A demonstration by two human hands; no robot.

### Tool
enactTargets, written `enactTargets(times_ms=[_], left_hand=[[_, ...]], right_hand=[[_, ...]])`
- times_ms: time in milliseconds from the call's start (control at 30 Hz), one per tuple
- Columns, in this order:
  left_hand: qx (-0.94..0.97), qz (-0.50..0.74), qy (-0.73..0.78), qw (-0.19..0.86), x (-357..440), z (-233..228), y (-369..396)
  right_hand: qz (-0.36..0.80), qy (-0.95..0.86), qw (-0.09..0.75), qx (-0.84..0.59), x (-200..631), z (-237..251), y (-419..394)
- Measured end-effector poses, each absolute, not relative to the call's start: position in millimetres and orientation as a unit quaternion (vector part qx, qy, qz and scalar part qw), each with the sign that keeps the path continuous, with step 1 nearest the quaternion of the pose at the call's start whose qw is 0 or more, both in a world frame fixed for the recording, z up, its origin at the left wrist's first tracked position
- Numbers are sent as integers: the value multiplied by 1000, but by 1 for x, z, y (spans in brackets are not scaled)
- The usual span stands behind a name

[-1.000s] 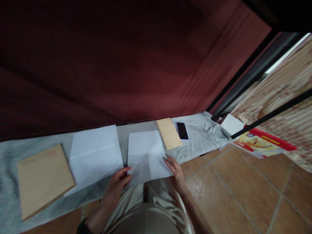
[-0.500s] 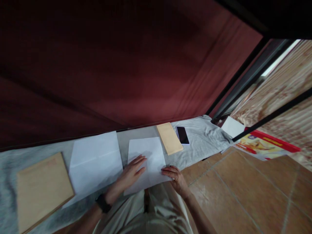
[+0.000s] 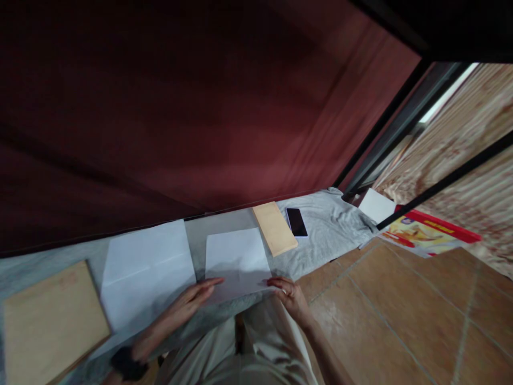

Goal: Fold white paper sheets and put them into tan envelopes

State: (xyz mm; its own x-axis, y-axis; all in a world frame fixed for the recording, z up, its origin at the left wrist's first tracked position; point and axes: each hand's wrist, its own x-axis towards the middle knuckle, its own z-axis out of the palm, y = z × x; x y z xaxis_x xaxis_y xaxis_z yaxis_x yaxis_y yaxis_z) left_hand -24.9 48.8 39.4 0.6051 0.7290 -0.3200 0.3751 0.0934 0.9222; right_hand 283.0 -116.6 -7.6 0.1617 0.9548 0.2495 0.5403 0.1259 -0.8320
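Note:
A sheet of white paper lies on the grey cloth in front of me, its near strip darker than the rest. My left hand is at the paper's near left corner, fingers together and pointing right, closed on the edge. At the near right corner, my right hand has its fingers bent and pinches the paper's edge. To the left of this sheet is a larger white sheet with a crease across it. A narrow tan envelope lies just past the paper's right side.
A stack of large brown envelopes sits at the far left. Beyond the narrow envelope is a dark-screened phone. Grey cloth covers the narrow surface, against a dark red panel. At right are floor tiles and a colourful printed box.
My left hand has moved left and back, from flat on the paper to its near left corner. The paper's near edge now sits farther from my body. My right hand stays at the right corner.

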Motion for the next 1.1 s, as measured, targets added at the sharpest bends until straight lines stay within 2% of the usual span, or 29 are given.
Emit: enactTargets(times_ms=[200, 400, 633, 833, 1100], left_hand=[[664, 142, 383, 626, -57, 37, 39], [619, 220, 365, 659, -50, 37, 41], [703, 195, 451, 514, -16, 18, 40], [682, 216, 498, 490, -18, 6, 27], [676, 255, 529, 445, -14, 3, 21]], right_hand=[[243, -574, 474, -622, 282, 2, -105], [214, -530, 508, -645, 283, 6, -103], [246, -489, 514, -660, 286, 6, -105], [256, -477, 523, -659, 285, 0, -94], [181, -517, 444, -709, 277, -16, -67]])
